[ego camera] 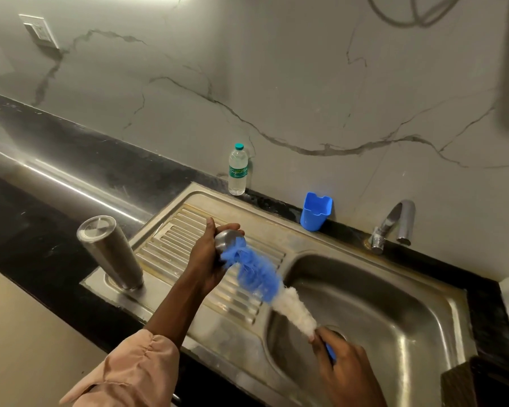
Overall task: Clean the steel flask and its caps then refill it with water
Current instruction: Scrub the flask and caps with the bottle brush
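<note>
Bottle (237, 170) at 12 o'clock against the marble wall (276, 83): clear plastic, teal cap, green label reading "Signature"; smaller print below not legible.

Left hand (209, 257) over the sink's drainboard (171, 236), fingers and thumb curled around a rounded steel cap (228, 240). Most of the cap is hidden by the hand and by bristles; only a domed patch shows.

Right hand (346, 368) at 5 o'clock over the basin (394, 312), fingers wrapped around the blue handle of a brush (272, 284). Handle almost fully covered by the hand. Brush head runs toward 10 o'clock: white bristles near the hand, blue bristles at the tip, tip touching the cap. Blue part is motion-blurred.

Flask (110, 252) at 9 o'clock, standing base-up on the drainboard's left corner, mouth down, apart from both hands. No marking readable on it.

Blue cup (316, 211) at 1 o'clock on the counter ledge; tap (393, 224) at 2 o'clock. Wall socket (39, 30) at 11 o'clock, detail unclear. Dark object at the lower right corner is cut off, unidentifiable.
</note>
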